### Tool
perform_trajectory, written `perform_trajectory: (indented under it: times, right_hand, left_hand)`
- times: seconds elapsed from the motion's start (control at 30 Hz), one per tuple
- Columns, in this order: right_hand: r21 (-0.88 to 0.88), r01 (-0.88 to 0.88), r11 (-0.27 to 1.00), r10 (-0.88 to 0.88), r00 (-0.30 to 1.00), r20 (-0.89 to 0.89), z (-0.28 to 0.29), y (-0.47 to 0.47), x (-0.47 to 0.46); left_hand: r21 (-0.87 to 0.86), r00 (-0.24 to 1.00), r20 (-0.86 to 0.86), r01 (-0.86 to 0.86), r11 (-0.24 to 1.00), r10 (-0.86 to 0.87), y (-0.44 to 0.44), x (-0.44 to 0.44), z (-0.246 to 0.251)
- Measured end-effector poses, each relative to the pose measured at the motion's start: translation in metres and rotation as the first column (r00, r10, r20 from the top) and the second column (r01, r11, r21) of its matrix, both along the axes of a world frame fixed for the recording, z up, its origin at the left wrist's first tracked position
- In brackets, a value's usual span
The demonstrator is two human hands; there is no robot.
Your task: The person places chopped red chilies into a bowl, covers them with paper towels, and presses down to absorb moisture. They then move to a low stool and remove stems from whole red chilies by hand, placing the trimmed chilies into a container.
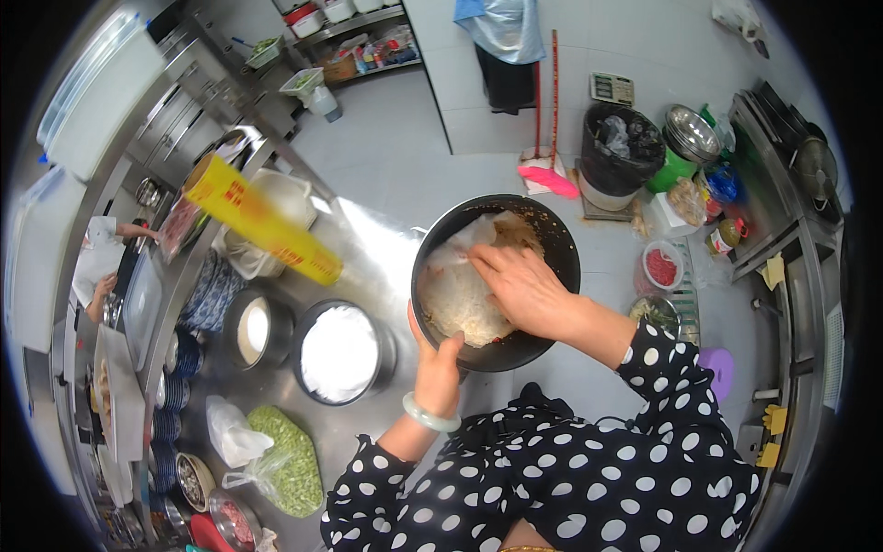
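A deep black pot (564, 283) is in front of me beside the steel table's edge. My left hand (438, 355) grips its near-left rim, thumb over the edge. Inside lies pale, crumbly food, browner at the far side (519, 228), with bits stuck to the wall. A translucent plastic sheet (448, 283) covers much of the food. My right hand (528, 290) reaches into the pot, its fingers bent over the sheet and touching it. Whether they pinch the plastic or only press on it is hidden.
On the steel table (359, 228) stand a yellow film roll (265, 221), a white-filled pot (339, 353), a smaller pot (256, 328) and a bag of chopped greens (286, 459). A black-lined bin (621, 148) stands beyond. Another person (96, 265) works at left.
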State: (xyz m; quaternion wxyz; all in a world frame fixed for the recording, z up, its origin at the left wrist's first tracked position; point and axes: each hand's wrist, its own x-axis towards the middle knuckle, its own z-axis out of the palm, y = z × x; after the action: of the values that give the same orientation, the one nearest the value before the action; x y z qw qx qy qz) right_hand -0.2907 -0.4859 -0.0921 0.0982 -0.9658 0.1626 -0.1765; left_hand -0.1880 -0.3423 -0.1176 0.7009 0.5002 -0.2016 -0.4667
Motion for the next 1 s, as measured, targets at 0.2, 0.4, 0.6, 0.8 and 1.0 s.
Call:
perform_trajectory:
  times: [0.2,0.4,0.6,0.8,1.0]
  right_hand:
    - [0.224,0.013,0.974,0.000,0.998,-0.057,0.000,-0.025,-0.082]
    - [0.226,0.080,0.971,-0.064,0.995,-0.078,-0.006,-0.056,-0.128]
    - [0.224,0.182,0.957,-0.146,0.975,-0.166,-0.023,-0.118,-0.134]
    - [0.263,0.133,0.955,-0.169,0.979,0.118,-0.053,-0.189,-0.096]
    - [0.306,0.166,0.937,-0.220,0.964,0.152,-0.087,-0.251,-0.048]
  left_hand:
    - [0.050,0.996,-0.082,0.021,0.999,-0.017,-0.064,-0.026,-0.016]
    - [0.045,0.990,-0.113,0.088,0.995,-0.082,-0.117,-0.028,-0.029]
    - [0.131,0.997,-0.071,0.035,0.991,-0.026,-0.176,-0.027,-0.050]
    - [0.248,0.990,-0.117,0.102,0.963,-0.075,-0.259,-0.003,-0.075]
    - [0.263,1.000,-0.002,0.017,0.965,-0.017,-0.366,0.004,-0.106]
